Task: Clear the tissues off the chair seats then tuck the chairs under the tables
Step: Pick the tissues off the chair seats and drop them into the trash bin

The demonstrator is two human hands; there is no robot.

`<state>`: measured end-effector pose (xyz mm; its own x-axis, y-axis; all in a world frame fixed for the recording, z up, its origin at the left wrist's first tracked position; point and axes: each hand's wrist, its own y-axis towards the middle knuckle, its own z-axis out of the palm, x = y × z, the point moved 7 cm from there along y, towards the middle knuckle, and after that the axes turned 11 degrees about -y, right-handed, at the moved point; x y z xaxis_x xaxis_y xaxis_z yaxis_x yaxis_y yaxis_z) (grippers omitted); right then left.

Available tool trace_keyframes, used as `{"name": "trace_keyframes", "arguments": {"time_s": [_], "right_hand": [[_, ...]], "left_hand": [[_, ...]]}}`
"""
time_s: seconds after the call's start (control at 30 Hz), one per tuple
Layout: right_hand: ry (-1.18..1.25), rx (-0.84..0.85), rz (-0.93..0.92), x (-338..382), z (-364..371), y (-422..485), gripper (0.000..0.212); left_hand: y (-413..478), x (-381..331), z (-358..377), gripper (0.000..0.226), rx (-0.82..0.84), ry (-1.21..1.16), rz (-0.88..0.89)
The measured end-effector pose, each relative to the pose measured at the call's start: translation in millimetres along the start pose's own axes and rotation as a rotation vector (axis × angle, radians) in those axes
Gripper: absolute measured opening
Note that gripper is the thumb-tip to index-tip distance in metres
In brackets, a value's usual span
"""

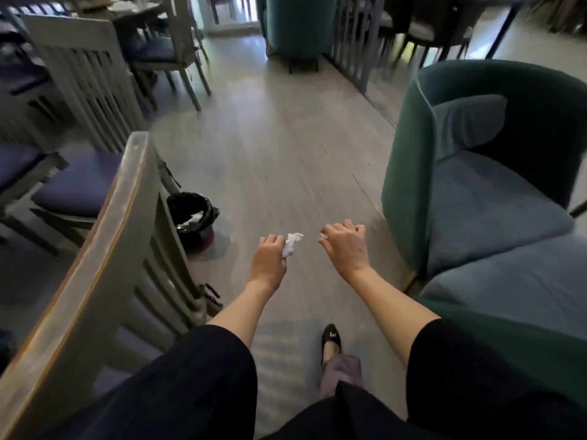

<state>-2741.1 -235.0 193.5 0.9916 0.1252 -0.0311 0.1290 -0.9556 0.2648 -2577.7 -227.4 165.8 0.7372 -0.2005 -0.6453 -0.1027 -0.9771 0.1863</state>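
Left hand (268, 262) carrying crumpled tissue (290, 244) near black-lined bin (190, 214).
Its fingers (275, 241) are pinching the tissue; right hand (344, 246) is curling loosely, contents unclear.

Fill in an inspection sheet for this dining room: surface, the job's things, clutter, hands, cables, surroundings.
Surface: grey plank floor.
Job's things: crumpled tissue in the left hand; near wooden chair and others with purple seats on the left; green armchair on the right; no tissue seen on the seats in view.
Clutter: black-lined bin on the floor beside the near wooden chair, with white tissues inside.
Hands: left hand grips the tissue; right hand is loosely curled, with a white fleck at its fingertips too small to identify.
Cables: nothing seen.
Surroundings: table at the back left, blurred; slatted divider.
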Motion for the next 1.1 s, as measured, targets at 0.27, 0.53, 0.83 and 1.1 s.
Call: {"name": "trace_keyframes", "arguments": {"time_s": [0.27,0.53,0.83,1.1], "right_hand": [[0.122,-0.011,-0.209,21,35,228,0.006],[0.267,0.057,-0.493,133,99,354,0.009],[0.512,0.182,-0.527,220,153,512,0.011],[0.575,0.353,-0.625,317,226,583,0.009]], "left_hand": [[157,65,-32,0.004,-0.192,0.048,-0.262],[243,174,-72,0.016,-0.271,0.125,-0.501],[353,288,-110,0.014,-0.305,0.019,-0.691],[387,391,-150,0.014,-0.484,0.004,-0.943]]}}
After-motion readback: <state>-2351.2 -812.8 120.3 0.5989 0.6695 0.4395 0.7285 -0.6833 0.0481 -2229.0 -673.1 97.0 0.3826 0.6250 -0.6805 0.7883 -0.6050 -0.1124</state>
